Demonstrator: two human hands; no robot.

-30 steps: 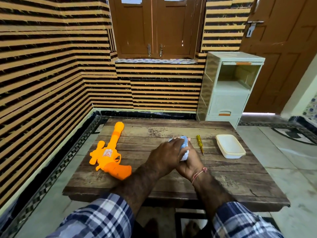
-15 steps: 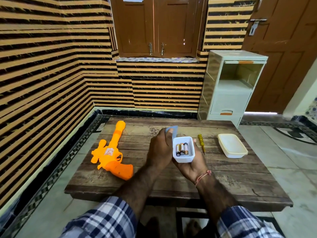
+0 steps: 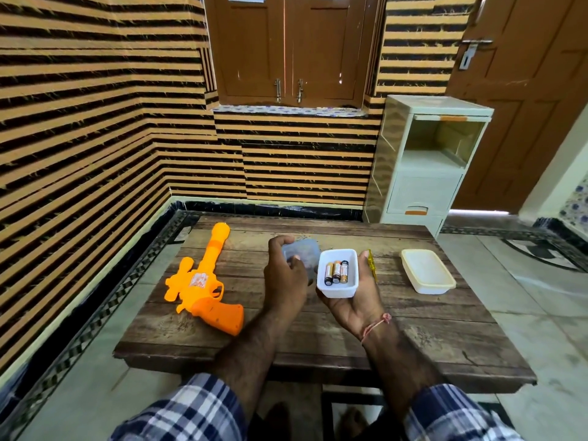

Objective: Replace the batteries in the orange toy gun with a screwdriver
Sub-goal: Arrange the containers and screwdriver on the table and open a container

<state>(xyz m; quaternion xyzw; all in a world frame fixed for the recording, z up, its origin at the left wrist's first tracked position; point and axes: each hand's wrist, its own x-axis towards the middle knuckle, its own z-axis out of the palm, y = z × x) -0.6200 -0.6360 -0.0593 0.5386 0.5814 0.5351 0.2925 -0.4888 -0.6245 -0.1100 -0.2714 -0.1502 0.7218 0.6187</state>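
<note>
Above the worktop (image 3: 413,338), the right hand (image 3: 356,300) cups a white tub (image 3: 337,289) of batteries (image 3: 336,272), palm up. Beside it, the left hand (image 3: 283,281) pinches a translucent lid (image 3: 302,254). Left lies the orange toy gun (image 3: 203,284); what seems the screwdriver (image 3: 371,264) peeks behind the right hand.

Screwdriver (image 3: 371,265) mostly hidden behind right hand (image 3: 356,300) and white tub (image 3: 338,289). Battery (image 3: 336,272) labels too small to read. Clear lid (image 3: 302,254) partly covered by left hand (image 3: 283,281). Sleeves cut off below.
</note>
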